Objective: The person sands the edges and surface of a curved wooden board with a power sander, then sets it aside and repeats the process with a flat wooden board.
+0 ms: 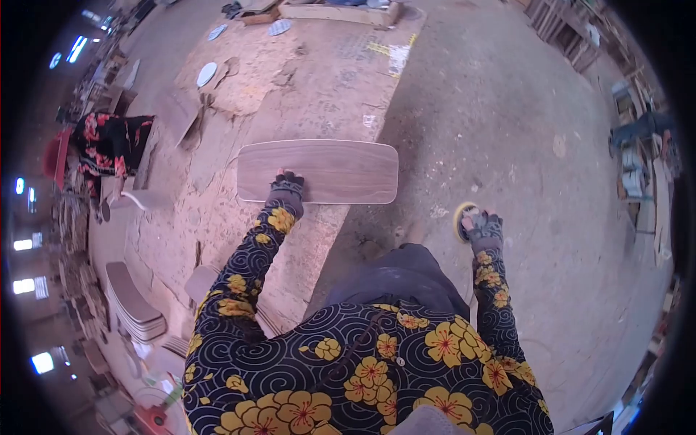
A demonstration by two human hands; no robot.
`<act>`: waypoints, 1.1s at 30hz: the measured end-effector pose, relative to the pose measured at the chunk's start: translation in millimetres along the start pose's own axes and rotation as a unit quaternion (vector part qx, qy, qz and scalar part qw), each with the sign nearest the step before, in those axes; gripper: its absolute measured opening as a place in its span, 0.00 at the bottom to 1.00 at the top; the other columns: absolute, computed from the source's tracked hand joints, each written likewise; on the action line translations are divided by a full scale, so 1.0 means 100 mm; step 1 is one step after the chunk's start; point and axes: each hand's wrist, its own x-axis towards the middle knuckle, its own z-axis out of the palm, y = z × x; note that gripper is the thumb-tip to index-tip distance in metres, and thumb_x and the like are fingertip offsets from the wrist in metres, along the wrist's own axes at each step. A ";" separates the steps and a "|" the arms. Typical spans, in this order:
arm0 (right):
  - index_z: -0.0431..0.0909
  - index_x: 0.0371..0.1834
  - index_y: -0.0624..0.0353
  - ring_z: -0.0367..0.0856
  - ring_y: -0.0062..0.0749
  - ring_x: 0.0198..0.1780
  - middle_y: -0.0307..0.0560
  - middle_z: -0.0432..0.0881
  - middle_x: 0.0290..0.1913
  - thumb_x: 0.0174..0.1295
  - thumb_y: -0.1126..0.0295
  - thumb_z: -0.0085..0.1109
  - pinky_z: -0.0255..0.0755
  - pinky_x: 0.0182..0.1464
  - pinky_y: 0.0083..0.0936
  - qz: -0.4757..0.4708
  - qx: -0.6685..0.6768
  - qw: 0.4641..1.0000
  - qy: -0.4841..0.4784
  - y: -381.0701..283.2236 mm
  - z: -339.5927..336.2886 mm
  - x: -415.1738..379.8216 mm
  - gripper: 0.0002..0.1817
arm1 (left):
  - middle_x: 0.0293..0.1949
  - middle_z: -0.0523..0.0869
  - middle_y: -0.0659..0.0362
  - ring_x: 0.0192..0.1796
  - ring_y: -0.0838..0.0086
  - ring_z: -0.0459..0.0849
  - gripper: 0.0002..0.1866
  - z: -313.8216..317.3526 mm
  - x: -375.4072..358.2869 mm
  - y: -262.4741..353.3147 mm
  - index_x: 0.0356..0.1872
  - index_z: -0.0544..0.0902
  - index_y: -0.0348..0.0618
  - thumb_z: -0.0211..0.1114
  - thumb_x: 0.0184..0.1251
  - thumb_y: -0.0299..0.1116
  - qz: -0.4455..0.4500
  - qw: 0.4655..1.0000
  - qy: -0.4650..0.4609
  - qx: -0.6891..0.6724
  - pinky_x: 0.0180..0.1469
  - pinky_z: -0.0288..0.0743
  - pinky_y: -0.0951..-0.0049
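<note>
Board under one hand, round tool in the other

The wood-grained board (344,172) lies across the counter's (290,109) right edge, its right end overhanging. The left hand (287,184), fingers bent, touches the board near its near edge; whether it grips, I cannot tell. Past that edge, the right hand (481,224) is closed around a yellow-rimmed round tool (462,222), apart from the board. Pale discs (206,74) lie toward the counter's far edge.
</note>
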 end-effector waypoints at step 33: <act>0.81 0.52 0.55 0.70 0.53 0.58 0.52 0.73 0.59 0.56 0.60 0.72 0.68 0.63 0.43 -0.195 0.012 0.980 -0.037 -1.43 1.67 1.36 0.22 | 0.50 0.84 0.54 0.60 0.58 0.78 0.23 -0.33 1.06 0.51 0.50 0.83 0.47 0.58 0.72 0.55 -0.093 0.956 0.269 -0.068 0.76 0.53 0.44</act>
